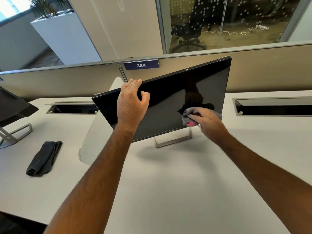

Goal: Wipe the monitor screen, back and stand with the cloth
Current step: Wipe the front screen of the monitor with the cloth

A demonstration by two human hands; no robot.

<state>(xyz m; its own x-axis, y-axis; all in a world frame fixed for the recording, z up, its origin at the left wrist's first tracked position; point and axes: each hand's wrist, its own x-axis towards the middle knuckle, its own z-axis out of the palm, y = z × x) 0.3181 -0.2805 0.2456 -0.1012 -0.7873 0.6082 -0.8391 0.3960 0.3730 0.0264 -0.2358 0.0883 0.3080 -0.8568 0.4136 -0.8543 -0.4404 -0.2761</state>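
Observation:
A black flat monitor (170, 97) stands tilted back on a silver frame stand (173, 141) in the middle of the white desk. My left hand (130, 103) grips the monitor's top edge near its left corner, fingers curled over the back and thumb on the screen. My right hand (206, 123) holds a crumpled grey cloth (190, 115) with a pink patch and presses it against the lower right part of the screen. The back of the monitor is hidden.
A folded dark grey cloth (43, 158) lies on the desk (168, 183) at the left. A second monitor (12, 107) on a silver stand sits at the far left. Cable slots (273, 108) are cut into the desk behind, before a beige partition (67, 78) labelled 384.

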